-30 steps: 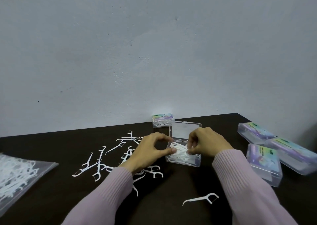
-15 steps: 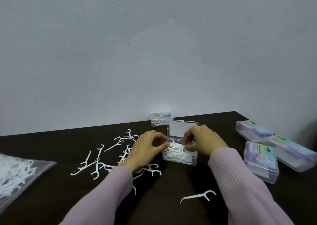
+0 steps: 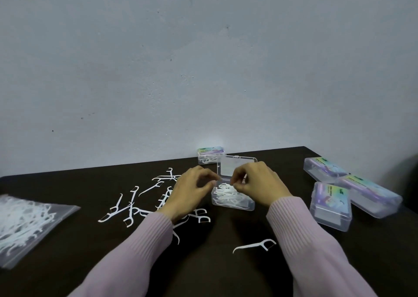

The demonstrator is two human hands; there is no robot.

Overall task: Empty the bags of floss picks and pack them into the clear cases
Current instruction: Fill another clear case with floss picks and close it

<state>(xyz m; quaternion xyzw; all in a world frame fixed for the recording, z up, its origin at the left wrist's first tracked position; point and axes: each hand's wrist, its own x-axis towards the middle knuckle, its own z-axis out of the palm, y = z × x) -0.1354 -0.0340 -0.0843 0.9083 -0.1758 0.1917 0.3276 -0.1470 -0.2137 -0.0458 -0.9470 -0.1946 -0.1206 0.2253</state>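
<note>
An open clear case sits mid-table, its lid standing upright at the back and a heap of white floss picks inside. My left hand hovers at the case's left edge, thumb and forefinger pinched. Over the case's right half, my right hand has its fingertips pinched just above the heap. Whether either pinch holds a pick is too small to tell. Several loose floss picks lie scattered to the left, partly under my left wrist. One floss pick lies alone near the front.
A clear bag of floss picks lies at the far left. Three closed labelled cases crowd the right side. Another closed case stands against the wall behind the open one.
Both hands have lifted slightly from pressing the picks down in the case; their fingertips now pinch just above the heap. The view shifted a little.
</note>
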